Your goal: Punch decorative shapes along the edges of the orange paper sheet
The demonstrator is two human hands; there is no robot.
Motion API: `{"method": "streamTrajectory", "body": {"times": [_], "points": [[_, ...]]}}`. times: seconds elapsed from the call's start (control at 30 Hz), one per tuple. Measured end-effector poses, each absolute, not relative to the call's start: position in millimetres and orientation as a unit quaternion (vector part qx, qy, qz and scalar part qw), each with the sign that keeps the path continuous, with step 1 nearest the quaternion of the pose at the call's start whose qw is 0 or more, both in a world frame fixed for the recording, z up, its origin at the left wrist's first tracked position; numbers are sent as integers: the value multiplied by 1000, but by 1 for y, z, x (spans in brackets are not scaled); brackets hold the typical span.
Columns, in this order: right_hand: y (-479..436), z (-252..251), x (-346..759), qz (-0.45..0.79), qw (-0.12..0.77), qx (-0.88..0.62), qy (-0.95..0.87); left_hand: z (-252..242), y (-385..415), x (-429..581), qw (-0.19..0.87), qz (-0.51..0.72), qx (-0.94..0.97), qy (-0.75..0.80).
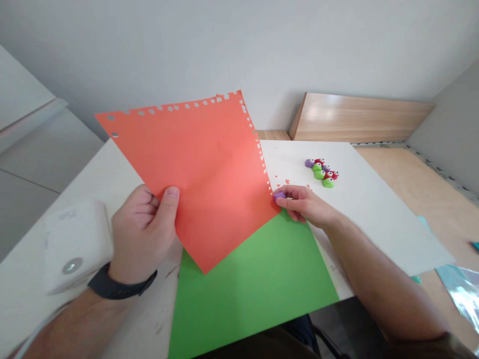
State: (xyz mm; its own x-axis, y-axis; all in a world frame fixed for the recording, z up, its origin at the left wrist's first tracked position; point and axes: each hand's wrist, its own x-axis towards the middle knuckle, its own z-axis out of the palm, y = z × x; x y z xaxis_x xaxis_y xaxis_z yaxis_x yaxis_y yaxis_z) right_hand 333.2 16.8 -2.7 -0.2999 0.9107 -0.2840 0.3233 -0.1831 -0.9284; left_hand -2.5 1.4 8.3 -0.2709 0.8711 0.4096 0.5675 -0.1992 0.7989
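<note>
right hand (301, 202), purple object (278, 195) seemingly in grip

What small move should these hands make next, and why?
Probably squeeze the purple punch with the right hand: it sits at the right edge of the orange sheet, where the row of punched holes ends, while the left hand holds the opposite edge.

At the left hand (144, 234), some finger surfaces are hidden behind the orange sheet (202, 174), which also covers the green sheet's (254, 299) far portion. The right hand (299, 203) partly obscures the purple piece (279, 196). Beyond that grip, red scraps (287, 181) are too small to characterise; far right, plastic packaging (458, 286) is cut off.
</note>
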Motion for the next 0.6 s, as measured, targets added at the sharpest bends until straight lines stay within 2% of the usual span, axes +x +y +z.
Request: {"method": "streamTrajectory", "body": {"times": [0.6], "points": [[15,0,330,579,253,-517,-577,5,1,-3,173,516,578,608]]}}
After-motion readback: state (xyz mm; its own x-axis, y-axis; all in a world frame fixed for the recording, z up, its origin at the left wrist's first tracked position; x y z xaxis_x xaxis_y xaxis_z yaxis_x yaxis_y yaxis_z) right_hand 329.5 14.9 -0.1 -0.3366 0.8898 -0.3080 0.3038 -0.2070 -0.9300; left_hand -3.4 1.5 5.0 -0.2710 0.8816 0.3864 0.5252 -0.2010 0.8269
